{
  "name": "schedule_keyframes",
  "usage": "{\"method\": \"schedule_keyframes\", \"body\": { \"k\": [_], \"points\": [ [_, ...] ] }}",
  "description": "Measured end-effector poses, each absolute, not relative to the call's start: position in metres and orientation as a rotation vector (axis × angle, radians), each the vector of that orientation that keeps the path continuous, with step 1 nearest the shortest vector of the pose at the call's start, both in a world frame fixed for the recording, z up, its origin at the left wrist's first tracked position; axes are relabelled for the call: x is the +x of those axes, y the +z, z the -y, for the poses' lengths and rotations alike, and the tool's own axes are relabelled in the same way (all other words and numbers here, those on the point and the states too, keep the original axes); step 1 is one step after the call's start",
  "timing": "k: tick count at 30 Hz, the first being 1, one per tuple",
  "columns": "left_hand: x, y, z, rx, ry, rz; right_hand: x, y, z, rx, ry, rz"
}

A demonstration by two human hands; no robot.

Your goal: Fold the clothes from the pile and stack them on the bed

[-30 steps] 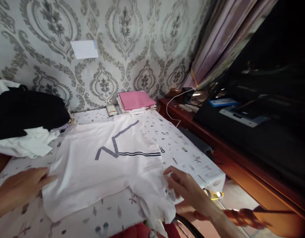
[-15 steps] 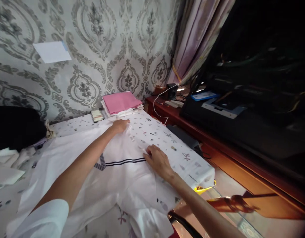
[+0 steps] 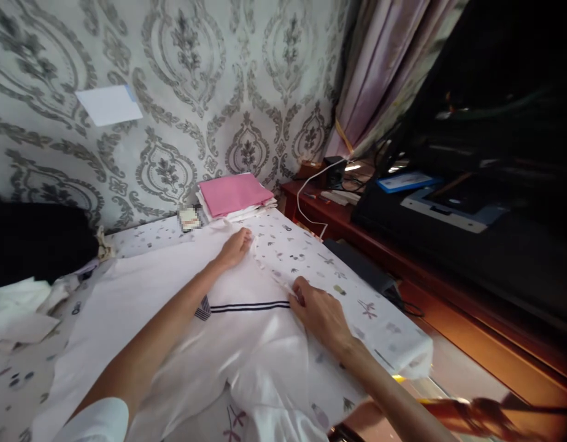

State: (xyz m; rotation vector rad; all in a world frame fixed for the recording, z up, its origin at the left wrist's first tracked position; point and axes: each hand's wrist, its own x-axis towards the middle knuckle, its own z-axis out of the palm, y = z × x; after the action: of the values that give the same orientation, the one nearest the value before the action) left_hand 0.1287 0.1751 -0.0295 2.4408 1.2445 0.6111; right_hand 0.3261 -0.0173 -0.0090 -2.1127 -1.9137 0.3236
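A white shirt (image 3: pixel 251 337) with two dark stripes and a grey striped patch lies spread over a patterned cloth. At its far part, my left hand (image 3: pixel 236 247) is closed with bent fingers on the shirt's edge. My right hand (image 3: pixel 321 310) pinches the shirt's right edge, at the end of the dark stripes. Between the two hands the shirt's edge runs in a slanting line. The near right part of the shirt is bunched in loose folds, and my left forearm covers some of the middle.
The patterned cloth (image 3: pixel 370 307) covers the surface. Pink folded fabric (image 3: pixel 235 193) tops a stack by the wall. Black fabric (image 3: pixel 35 239) and crumpled white cloth (image 3: pixel 21 307) lie at the left. A dark red cabinet (image 3: pixel 332 209) with a white cable (image 3: pixel 306 212) stands right.
The view has shifted, so everything sits slightly more to the right. My left hand's fingers are now more curled on the shirt's edge. My right hand keeps its pinch by the stripes.
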Motion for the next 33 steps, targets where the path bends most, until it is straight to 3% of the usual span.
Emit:
{"method": "schedule_keyframes", "body": {
  "k": [5, 11, 20, 25, 33],
  "points": [
    [0.08, -0.037, -0.138, 2.606, 0.553, -1.048, 0.314, -0.001, -0.008, -1.804, 0.204, 2.014],
    [-0.015, -0.038, -0.112, 2.562, 0.498, -1.415, 0.238, 0.0, -0.095, -1.335, 0.409, 2.276],
    [-0.169, -0.04, -0.102, 2.308, 0.521, -2.047, 0.2, -0.052, -0.16, -1.298, 0.281, 2.338],
    [-0.192, -0.038, -0.121, 1.947, 0.724, -2.353, 0.203, -0.05, -0.182, -1.459, 0.402, 2.055],
    [-0.198, -0.027, -0.156, 1.669, 0.561, -2.506, 0.176, -0.031, -0.238, -1.672, 0.9, 1.484]
  ]
}}
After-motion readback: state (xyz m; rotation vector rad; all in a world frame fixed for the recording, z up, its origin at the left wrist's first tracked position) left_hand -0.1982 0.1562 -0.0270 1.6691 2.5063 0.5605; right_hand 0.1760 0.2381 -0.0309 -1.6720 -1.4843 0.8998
